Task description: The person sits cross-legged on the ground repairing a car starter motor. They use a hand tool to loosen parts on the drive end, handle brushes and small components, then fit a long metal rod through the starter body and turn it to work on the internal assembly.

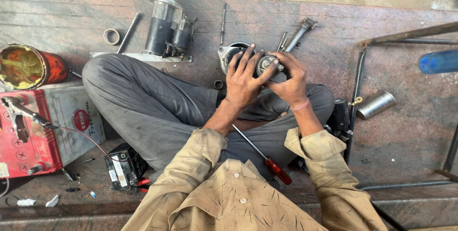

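Gripping a round metal starter part (267, 63) between both hands, left hand (244, 80) and right hand (290, 79) clamped opposite, above the crossed legs.

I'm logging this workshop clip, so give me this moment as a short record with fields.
left hand: left hand on a round metal part
right hand: right hand grasps the same part
lap: red-handled screwdriver
behind hands: round housing, starter motor
person's left: red battery, red can
person's right: metal cup
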A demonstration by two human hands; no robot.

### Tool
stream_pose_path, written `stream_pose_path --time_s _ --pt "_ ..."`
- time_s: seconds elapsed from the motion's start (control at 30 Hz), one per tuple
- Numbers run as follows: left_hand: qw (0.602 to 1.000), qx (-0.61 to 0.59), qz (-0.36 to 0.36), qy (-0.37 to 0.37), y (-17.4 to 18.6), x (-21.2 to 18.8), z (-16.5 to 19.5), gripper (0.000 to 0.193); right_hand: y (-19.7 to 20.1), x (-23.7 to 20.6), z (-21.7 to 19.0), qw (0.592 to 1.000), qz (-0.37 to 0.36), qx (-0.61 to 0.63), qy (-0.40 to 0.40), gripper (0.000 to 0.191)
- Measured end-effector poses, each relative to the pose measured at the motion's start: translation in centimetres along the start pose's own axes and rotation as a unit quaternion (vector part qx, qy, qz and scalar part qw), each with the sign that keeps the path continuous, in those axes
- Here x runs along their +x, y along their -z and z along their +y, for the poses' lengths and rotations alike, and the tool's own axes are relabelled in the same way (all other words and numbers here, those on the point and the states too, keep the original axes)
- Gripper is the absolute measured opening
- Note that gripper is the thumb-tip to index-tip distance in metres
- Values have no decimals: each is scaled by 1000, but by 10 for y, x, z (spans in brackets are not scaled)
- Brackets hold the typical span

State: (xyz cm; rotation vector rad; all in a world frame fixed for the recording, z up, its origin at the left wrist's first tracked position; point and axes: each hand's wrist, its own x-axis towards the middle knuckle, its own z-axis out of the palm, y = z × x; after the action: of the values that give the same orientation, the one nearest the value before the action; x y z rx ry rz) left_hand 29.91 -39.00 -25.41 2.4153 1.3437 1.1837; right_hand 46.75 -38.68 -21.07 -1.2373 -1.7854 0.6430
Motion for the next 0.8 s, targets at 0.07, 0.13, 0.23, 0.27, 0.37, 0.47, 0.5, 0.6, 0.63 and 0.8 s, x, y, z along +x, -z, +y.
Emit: stream_pose_path --time_s 0.07,0.13,0.23,0.27,0.37,0.47,0.5,0.6,0.63,0.8 --pt "1000 -17 -15 -3 8 3 1 60 1 -3 -7 1000 11 -8 -10 53" --pt "999 -31 -27 -2 17 9 0 69 2 2 -17 999 27 -22 0 56" --pt "996 -87 -20 17 36 24 -2 79 3 14 -44 998 28 -43 -31 57" --pt "993 -111 -20 36 42 29 -1 82 5 21 -54 998 23 -49 -45 57" --pt "979 -196 4 62 62 42 -5 91 5 42 -83 992 6 -103 -65 58" --pt "969 -235 66 38 76 46 -15 103 -4 63 -102 989 -15 -137 -61 58" --pt "977 -196 77 33 78 46 -20 108 -9 71 -106 985 -30 -154 -73 57" --pt "983 -161 74 42 81 44 -36 114 -26 88 -112 972 -74 -196 -107 53" --pt "983 -163 67 49 81 42 -41 115 -31 92 -113 968 -85 -204 -117 52" --pt "983 -160 22 92 77 37 -57 118 -41 105 -111 959 -113 -213 -146 48"
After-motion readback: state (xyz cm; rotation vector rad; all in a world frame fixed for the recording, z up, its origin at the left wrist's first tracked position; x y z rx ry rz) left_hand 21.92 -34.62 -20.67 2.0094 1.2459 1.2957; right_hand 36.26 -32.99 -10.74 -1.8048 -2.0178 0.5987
